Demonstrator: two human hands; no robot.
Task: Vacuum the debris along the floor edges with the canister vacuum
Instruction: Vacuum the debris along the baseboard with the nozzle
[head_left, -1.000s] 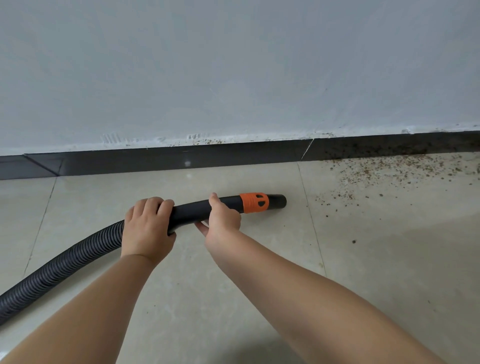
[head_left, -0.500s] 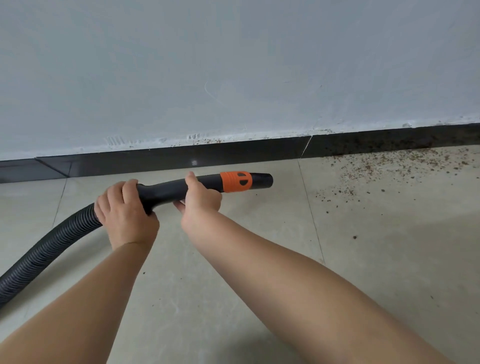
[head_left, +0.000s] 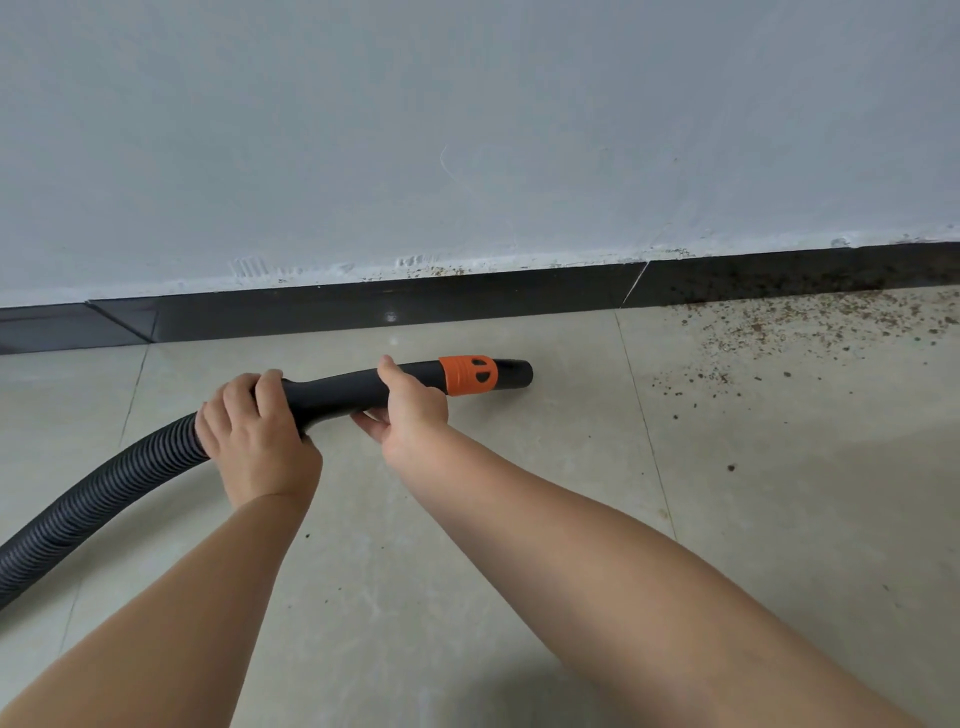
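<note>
Holding the nozzle (head_left: 485, 375) low over the floor (head_left: 519, 519), both hands grip one tool: the left hand (head_left: 257, 434) wraps its fingers round the joint where the hose (head_left: 93, 501) meets the handle, and the right hand (head_left: 413, 410) curls round the black tube just behind the orange collar. The debris (head_left: 789, 338) lies well to the right, by the skirting (head_left: 363, 306). Risks, as I judge: the nozzle mouth could plough crumbs outward, or miss specks stuck on the skirting. No writing or brand is legible.
</note>
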